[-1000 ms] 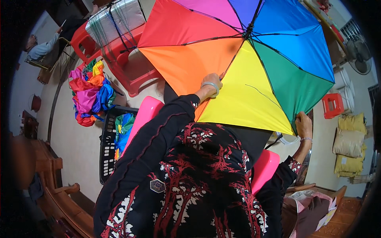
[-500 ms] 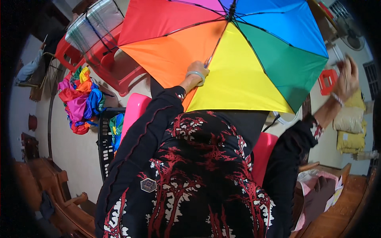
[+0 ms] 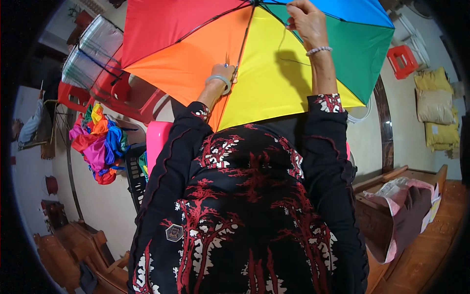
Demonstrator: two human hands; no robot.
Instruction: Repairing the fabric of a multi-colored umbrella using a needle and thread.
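An open umbrella (image 3: 267, 90) with panels in rainbow colours spreads across my lap and beyond, its inner side with black ribs facing me. My left hand (image 3: 222, 78) is closed at the seam between the orange and yellow panels, gripping a rib (image 3: 244, 39) near the umbrella's lower edge. A thin pointed piece sticks up by its fingers; I cannot make out what it is. Above the yellow and green panels, my right hand (image 3: 309, 27) is raised with fingers pinched. From them hangs a thin thread (image 3: 280, 45), looping over the yellow panel. Its fingertips partly hide what else they hold.
A heap of rainbow cloth (image 3: 100, 147) lies at the left, beside a black basket (image 3: 134, 174). Red plastic chairs (image 3: 139, 105) hold a clear-wrapped box (image 3: 93, 49). To the right stand a red stool (image 3: 403, 62), stacked sacks (image 3: 435, 105) and a wooden bench (image 3: 382, 181) with cloth on it.
My right hand has swung in from the far right to above the umbrella's yellow and green panels. The left hand keeps its grip; it and the umbrella have shifted left in view.
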